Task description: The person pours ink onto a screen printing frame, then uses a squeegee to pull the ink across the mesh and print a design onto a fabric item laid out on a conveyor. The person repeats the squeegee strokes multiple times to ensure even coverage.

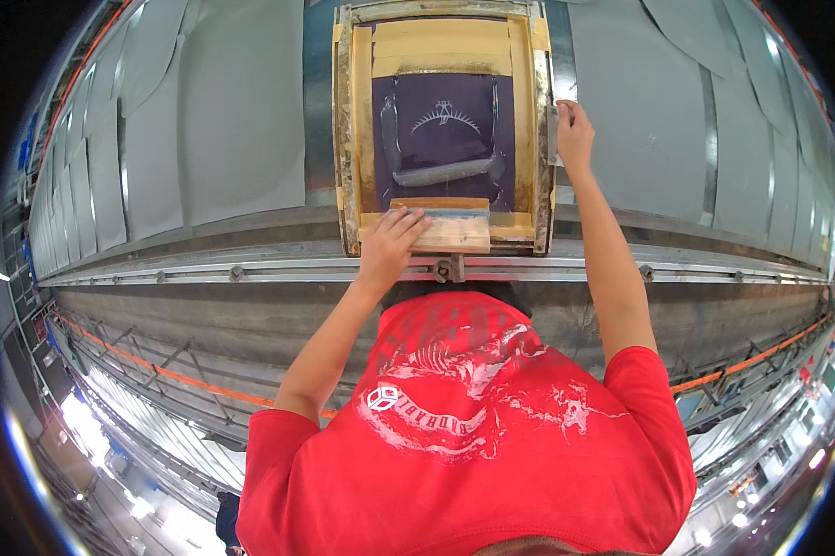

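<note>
in the head view, a person in a red printed shirt (pixel 473 435) is leaning over a long table (pixel 251 139) covered with grey fabric pieces (pixel 214 102). a wooden printing frame (pixel 348 139) is lying flat on the far side of the table, straight ahead, with a dark purple mesh (pixel 445 139) in its middle and yellow tape around the edges. the left hand (pixel 390 243) is resting palm down on the wooden squeegee (pixel 450 227), which is sitting at the near end of the frame; the fingers are spreading loosely over its left part, gripping its top edge. the right hand (pixel 575 134) is reaching further out, fingers curling closed around the right rail of the frame. a metal rail (pixel 251 274) with bolts is running left to right just near the frame. 1 pale streak of ink (pixel 445 172) is lying across the mesh.
</note>
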A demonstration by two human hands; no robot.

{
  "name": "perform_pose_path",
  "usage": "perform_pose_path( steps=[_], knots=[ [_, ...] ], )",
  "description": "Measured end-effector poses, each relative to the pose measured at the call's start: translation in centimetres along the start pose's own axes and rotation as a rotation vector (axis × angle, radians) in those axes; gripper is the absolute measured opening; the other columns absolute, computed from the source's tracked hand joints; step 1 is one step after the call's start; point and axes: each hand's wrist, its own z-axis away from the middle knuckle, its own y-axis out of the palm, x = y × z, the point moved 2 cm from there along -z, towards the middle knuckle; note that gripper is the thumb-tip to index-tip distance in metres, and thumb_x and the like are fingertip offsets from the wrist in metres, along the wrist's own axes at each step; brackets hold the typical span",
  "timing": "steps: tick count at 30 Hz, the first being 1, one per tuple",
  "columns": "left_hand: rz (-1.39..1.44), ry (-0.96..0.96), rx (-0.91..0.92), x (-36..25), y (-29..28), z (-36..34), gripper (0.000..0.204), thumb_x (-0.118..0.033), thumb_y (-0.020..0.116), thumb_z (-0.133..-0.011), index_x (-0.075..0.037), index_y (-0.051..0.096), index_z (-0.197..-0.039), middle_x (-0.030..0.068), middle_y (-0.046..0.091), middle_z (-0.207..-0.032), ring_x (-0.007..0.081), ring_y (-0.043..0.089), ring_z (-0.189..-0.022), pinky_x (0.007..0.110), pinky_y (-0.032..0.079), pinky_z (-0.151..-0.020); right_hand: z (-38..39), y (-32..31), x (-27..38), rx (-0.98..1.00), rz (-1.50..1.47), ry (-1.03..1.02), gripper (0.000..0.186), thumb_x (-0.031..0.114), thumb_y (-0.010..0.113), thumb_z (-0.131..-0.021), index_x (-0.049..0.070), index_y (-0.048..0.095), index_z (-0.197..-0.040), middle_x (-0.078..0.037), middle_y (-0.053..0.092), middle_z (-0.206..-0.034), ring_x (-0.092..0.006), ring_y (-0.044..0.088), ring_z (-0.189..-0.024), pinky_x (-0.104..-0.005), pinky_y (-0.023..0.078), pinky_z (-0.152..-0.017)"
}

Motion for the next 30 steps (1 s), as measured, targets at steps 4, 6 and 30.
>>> perform_pose_path(
  steps=[4,6,30],
  knots=[
    [-0.103,0.026,-0.066,1.0,0.7,-2.2,0.055,0.002,0.066,-0.075,-0.016,0.07,-0.127,0.0028,0.068,-0.129,0.0277,0.061,-0.122,0.042,0.048,-0.103,0.3,-1.3,0.1,0.126,0.159,0.015,0.029,0.029,0.058,-0.103,0.008,0.07,-0.118,-0.016,0.068,-0.096,-0.0311,0.066,-0.086,-0.0424,0.052,-0.081],
    [-0.166,0.009,-0.111,2.7,0.7,-6.0,0.055,0.002,0.066,-0.075,-0.017,0.07,-0.126,0.0028,0.069,-0.129,0.0262,0.061,-0.122,0.041,0.049,-0.103,0.2,-2.8,1.7,0.217,0.37,-0.047,0.032,0.031,0.061,-0.101,0.009,0.069,-0.121,-0.015,0.068,-0.111,-0.0298,0.065,-0.099,-0.0442,0.052,-0.087],
    [0.065,-0.066,-0.073,5.9,-0.4,-12.7,0.04,-0.002,0.072,-0.076,-0.017,0.076,-0.114,0.0025,0.074,-0.117,0.0254,0.068,-0.111,0.04,0.054,-0.096,7.6,1.3,11.0,0.473,0.362,-0.641,0.04,0.008,0.076,-0.077,0.01,0.07,-0.117,-0.007,0.068,-0.117,-0.0272,0.059,-0.115,-0.043,0.047,-0.099]
  ],
)
